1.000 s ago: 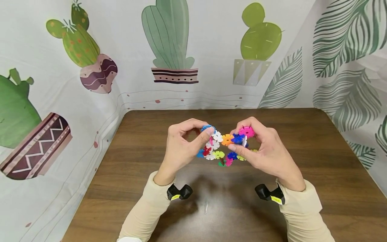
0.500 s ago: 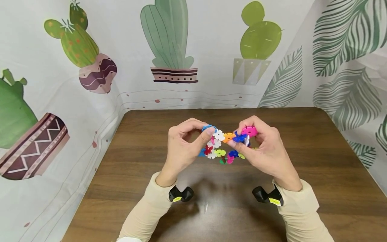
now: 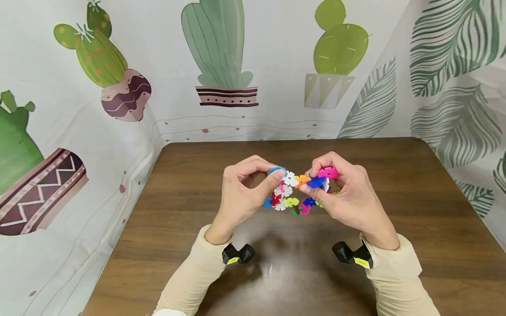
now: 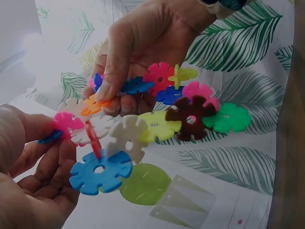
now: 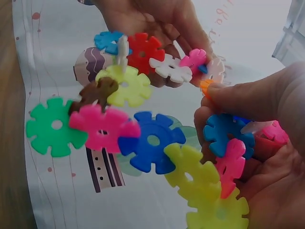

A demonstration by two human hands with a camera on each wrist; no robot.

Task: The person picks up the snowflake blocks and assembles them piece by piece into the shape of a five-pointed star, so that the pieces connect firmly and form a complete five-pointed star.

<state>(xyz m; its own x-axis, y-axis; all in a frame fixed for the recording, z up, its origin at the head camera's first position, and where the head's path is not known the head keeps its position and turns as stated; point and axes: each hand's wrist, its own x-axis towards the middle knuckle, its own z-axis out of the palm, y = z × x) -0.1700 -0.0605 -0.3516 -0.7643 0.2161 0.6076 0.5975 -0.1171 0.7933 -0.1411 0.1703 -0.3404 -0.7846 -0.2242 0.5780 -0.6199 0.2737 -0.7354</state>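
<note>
Several notched, flower-shaped plastic discs are slotted together into a chain that bends round between both hands, held above the table. In the head view my left hand point(image 3: 247, 188) pinches the chain's left side, by a blue disc point(image 3: 278, 170) and a white disc point(image 3: 290, 178). My right hand point(image 3: 352, 199) pinches an orange disc point(image 3: 302, 181) between thumb and fingers, near a dark blue disc point(image 3: 315, 181) and a pink disc point(image 3: 329, 172). Lower in the loop hang a brown disc point(image 4: 189, 118), a green disc point(image 5: 56, 127) and yellow discs point(image 5: 193, 174). Fingers hide part of the chain.
The brown wooden table point(image 3: 189, 272) lies under both hands. A white cloth point(image 3: 280, 123) printed with cacti and leaves hangs behind it and at both sides. Each wrist wears a black camera point(image 3: 239, 253).
Both hands and the disc chain shift slightly to the right in the head view. Their grips look the same, and the background drifts slightly as the head camera moves.
</note>
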